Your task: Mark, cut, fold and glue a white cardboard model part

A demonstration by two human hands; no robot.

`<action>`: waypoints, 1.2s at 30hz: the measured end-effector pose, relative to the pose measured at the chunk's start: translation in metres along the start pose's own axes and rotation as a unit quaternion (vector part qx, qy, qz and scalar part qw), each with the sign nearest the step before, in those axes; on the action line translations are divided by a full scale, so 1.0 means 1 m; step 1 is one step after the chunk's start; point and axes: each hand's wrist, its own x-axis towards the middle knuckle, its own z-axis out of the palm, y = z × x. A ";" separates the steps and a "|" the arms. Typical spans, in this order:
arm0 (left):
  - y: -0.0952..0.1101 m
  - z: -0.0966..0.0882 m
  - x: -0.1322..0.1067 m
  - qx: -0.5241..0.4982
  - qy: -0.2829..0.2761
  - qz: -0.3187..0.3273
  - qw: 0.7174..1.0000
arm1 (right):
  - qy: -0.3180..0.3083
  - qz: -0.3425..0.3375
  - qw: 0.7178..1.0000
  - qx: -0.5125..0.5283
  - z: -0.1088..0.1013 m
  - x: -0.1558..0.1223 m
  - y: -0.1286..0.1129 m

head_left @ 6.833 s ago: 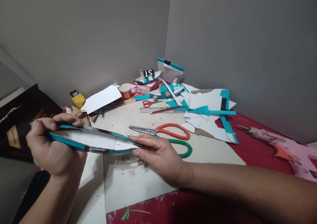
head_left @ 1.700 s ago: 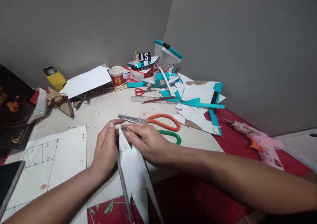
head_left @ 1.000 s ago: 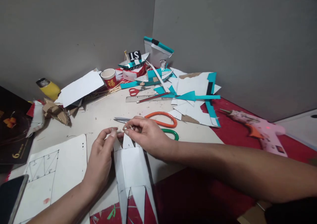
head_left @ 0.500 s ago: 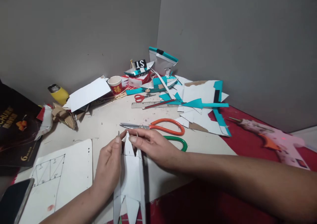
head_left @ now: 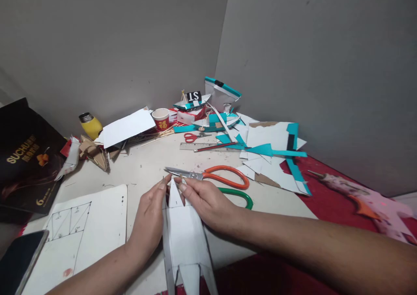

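Both hands hold a long white cardboard cutout, its sides folded up and its two ends cut into pointed flaps. My left hand pinches the far tip of the left side between thumb and fingers. My right hand has its thumb and fingers closed on the far right side of the same piece. The central pointed flap lies between the hands. Just beyond the fingertips, orange-handled scissors lie on the table, and a green handle shows beside my right hand.
On the left are a notebook page with a drawn sketch, a phone and a black box. A paper cup, small red scissors, a ruler and cardboard scraps lie behind. A pink glue gun is right.
The near end of the cutout has swung to the right and shows more of its flat middle. Both hands keep their grip; the whole view has shifted slightly.
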 end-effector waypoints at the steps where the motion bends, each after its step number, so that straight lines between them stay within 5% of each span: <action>1: 0.000 0.000 -0.001 -0.004 -0.009 0.006 1.000 | -0.009 -0.006 1.000 0.007 0.000 0.000 -0.001; 9: -0.008 0.001 0.003 -0.080 -0.067 0.006 0.995 | -0.026 -0.001 1.000 0.007 0.007 0.005 0.007; 20: -0.015 -0.002 0.012 -0.122 0.007 0.106 0.987 | -0.045 -0.047 0.995 -0.078 0.014 0.022 0.007; 30: -0.020 -0.006 0.009 -0.131 -0.022 0.130 0.983 | 0.076 -0.081 0.993 -0.042 0.030 0.006 0.008; 36: -0.016 -0.008 0.007 -0.191 -0.080 0.114 0.972 | 0.075 -0.082 0.994 -0.020 0.031 0.005 0.011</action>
